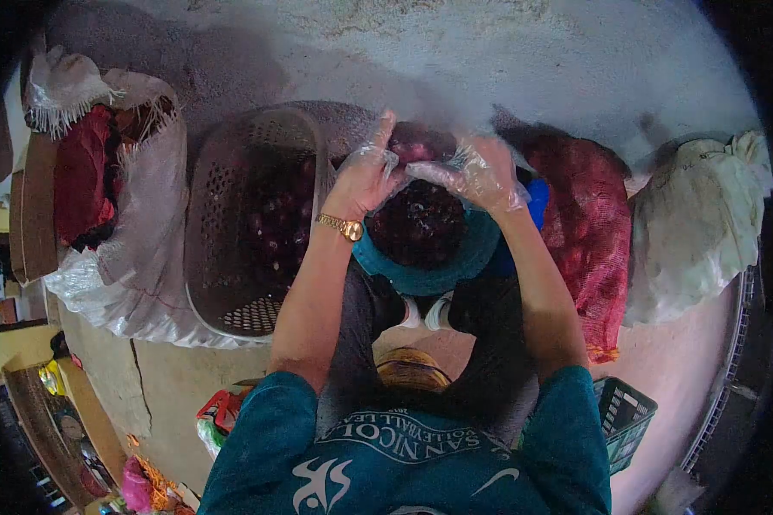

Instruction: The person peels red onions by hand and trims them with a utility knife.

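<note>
My left hand (368, 176), with a gold watch (350, 229) at the wrist, is over the far left rim of a teal basin (416, 279). One finger points away from me; the others curl at thin clear plastic (390, 161). Opposite it, my right hand (487, 172) has clear plastic over its back down to the wrist, its thumb stretched left. Whether this plastic is a bag or gloves, I cannot tell. Dark red onions (416, 227) fill the basin below, under shiny highlights. More reddish onions (421, 142) show beyond, between my hands.
On the left, a grey perforated crate (199, 257) holds more onions, beside a white woven sack (159, 223). A red mesh sack (584, 232) and a pale sack (696, 227) stand right, against the wall (455, 51). A green crate (624, 421) is near my right elbow.
</note>
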Tool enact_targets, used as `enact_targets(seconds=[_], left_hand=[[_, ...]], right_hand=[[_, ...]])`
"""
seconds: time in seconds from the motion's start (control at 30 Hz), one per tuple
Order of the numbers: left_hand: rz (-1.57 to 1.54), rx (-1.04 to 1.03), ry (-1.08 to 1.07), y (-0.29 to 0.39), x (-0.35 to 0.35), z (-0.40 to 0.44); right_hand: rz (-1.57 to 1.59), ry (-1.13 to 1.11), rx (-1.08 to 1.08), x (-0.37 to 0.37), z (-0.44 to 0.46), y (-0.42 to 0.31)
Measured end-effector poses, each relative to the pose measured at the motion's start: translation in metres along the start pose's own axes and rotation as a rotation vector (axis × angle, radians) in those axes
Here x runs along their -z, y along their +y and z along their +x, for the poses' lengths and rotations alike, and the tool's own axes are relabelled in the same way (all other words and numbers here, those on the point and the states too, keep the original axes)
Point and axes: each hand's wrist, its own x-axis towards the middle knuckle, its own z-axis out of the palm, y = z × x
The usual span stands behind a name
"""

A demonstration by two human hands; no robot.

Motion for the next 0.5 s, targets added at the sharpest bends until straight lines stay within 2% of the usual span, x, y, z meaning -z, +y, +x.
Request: enact_targets(seconds=[0.07, 0.13, 0.23, 0.4, 0.5], left_hand=[[0.014, -0.034, 0.005, -0.002, 0.000, 0.002], [0.007, -0.023, 0.008, -0.003, 0.002, 0.004], [-0.007, -0.016, -0.015, 0.000, -0.001, -0.001], [-0.061, 0.009, -0.059, 0.000, -0.001, -0.001], [-0.056, -0.029, -0.005, 0.000, -0.007, -0.003]], right_hand=[[0.006, 0.023, 0.029, 0.000, 0.000, 0.001], [-0.016, -0.089, -0.035, 0.009, 0.000, -0.008], [0.109, 0.005, 0.013, -0.008, 0.000, 0.001], [0.195, -0.041, 0.013, -0.010, 0.000, 0.006], [0.227, -0.037, 0.023, -0.022, 0.002, 0.013]])
